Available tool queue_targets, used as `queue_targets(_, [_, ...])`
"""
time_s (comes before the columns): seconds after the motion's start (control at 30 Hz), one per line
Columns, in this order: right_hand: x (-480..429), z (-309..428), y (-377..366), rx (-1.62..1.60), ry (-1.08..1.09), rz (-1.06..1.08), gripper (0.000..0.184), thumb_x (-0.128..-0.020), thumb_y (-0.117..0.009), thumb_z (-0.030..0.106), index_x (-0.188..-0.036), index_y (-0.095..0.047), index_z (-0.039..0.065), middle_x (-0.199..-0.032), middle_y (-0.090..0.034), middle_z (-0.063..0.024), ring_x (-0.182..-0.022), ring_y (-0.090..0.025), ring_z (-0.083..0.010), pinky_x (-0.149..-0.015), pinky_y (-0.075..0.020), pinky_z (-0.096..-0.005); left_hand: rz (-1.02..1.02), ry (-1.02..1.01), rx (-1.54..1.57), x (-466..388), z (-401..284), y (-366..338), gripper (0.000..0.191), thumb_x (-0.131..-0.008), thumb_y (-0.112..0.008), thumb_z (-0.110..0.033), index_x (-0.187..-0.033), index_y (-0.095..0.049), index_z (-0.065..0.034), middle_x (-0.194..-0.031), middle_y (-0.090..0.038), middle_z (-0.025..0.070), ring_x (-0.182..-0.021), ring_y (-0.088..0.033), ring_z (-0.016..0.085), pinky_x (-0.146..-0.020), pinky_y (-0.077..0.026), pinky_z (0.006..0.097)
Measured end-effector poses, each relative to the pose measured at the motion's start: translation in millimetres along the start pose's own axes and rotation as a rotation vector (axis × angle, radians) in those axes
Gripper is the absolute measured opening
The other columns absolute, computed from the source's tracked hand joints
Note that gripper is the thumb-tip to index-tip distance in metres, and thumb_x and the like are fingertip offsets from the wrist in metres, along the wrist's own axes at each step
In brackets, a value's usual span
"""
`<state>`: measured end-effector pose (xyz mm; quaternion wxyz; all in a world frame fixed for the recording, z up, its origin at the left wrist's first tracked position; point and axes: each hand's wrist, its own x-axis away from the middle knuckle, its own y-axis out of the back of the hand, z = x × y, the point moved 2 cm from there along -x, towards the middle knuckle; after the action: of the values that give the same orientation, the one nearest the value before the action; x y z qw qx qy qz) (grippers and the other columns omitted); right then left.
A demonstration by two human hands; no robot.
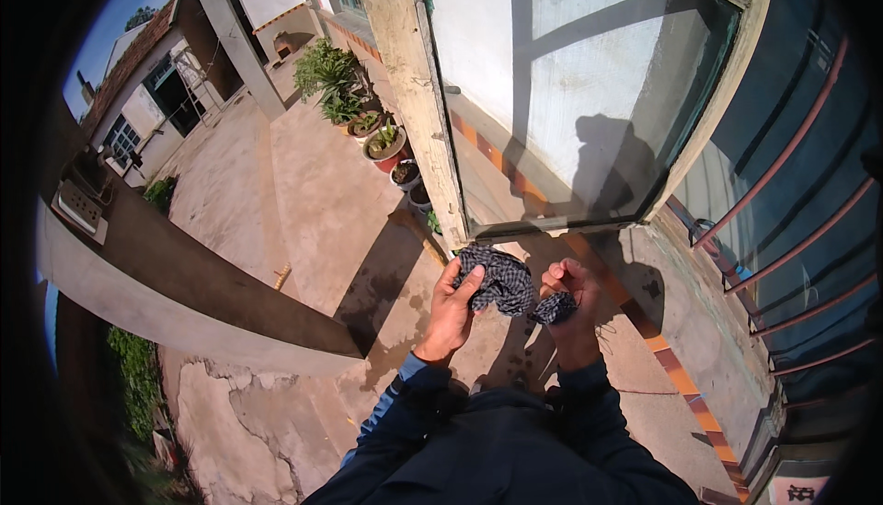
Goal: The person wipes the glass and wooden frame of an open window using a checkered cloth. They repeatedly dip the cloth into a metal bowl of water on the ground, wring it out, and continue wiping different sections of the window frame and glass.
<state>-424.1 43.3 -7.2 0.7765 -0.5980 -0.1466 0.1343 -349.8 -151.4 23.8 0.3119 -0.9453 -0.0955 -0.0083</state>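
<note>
A crumpled dark checkered cloth [498, 281] is bunched between my two hands, just below the bottom rail of an open wooden-framed window sash [434, 101]. My left hand [452, 308] grips its larger part, with the thumb on top. A smaller bunch of the cloth lies at the palm of my right hand [576, 298], whose fingers are curled around it. Both hands are apart from the frame. The glass pane [593, 84] shows shadows and a pale wall behind or reflected in it.
Potted plants [384, 143] line the wall left of the sash. A concrete pillar [207, 284] with a power socket strip [79, 206] slants across the left. Red metal bars [793, 139] guard the window at right. An orange-and-brown tile border [645, 329] runs along the wall's foot.
</note>
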Motion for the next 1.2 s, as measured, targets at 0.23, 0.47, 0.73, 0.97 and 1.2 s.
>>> queue_targets(0.23, [-2.1,13.7,-5.9,0.502,0.311,-0.319,0.007,-0.102,-0.063,0.012,-0.096,-0.061,0.008,-0.08,-0.058,-0.0003,-0.057,-0.045,-0.0057,-0.053,-0.0385,-0.0219,0.142,-0.084,-1.157,17.8,10.1,-1.7,0.042,-0.099,-0.082,-0.027,-0.133,-0.07,-0.0069,-0.075,-0.055,-0.005,-0.072,-0.049,0.003,-0.065,-0.042,0.0233])
queue_targets(0.47, [-6.0,10.3,-5.9,0.509,0.245,-0.304,0.012,-0.105,-0.068,0.018,-0.1,-0.063,0.008,-0.076,-0.054,0.0038,-0.052,-0.038,-0.0024,-0.044,-0.0302,-0.0213,0.184,-0.27,-1.033,8.4,26.3,0.2,0.02,-0.1,-0.078,-0.019,-0.114,-0.077,-0.0052,-0.096,-0.077,0.0147,-0.085,-0.075,0.021,-0.077,-0.057,0.0355])
queue_targets(0.73, [-4.3,59.3,23.5,0.628,0.346,-0.295,0.012,-0.104,-0.072,0.018,-0.106,-0.066,0.008,-0.083,-0.06,0.002,-0.062,-0.048,-0.0047,-0.053,-0.0407,-0.0208,-0.055,-0.114,-0.574,9.0,1.6,37.2,0.013,-0.107,-0.069,-0.009,-0.101,-0.071,0.0024,-0.09,-0.067,-0.0059,-0.085,-0.055,0.004,-0.077,-0.046,0.022])
queue_targets(0.97, [18.3,14.8,22.2,1.165,0.072,0.081,0.035,-0.104,-0.07,0.022,-0.129,-0.069,-0.002,-0.12,-0.072,-0.0078,-0.112,-0.065,-0.0133,-0.097,-0.0499,-0.0268,-0.006,0.06,-0.052,7.0,-1.2,33.6,0.024,-0.108,-0.063,-0.01,-0.126,-0.072,0.0026,-0.112,-0.077,0.0041,-0.097,-0.073,0.013,-0.089,-0.058,0.0278])
queue_targets(1.2, [28.8,-2.6,3.4,1.115,-0.225,0.402,0.052,-0.092,-0.061,-0.003,-0.144,-0.062,-0.001,-0.126,-0.071,-0.0097,-0.115,-0.067,-0.0173,-0.095,-0.055,-0.0298,0.14,0.039,-0.069,2.9,-6.4,29.5,0.035,-0.098,-0.059,-0.007,-0.13,-0.068,0.0039,-0.115,-0.077,0.0092,-0.102,-0.076,0.018,-0.093,-0.061,0.0332])
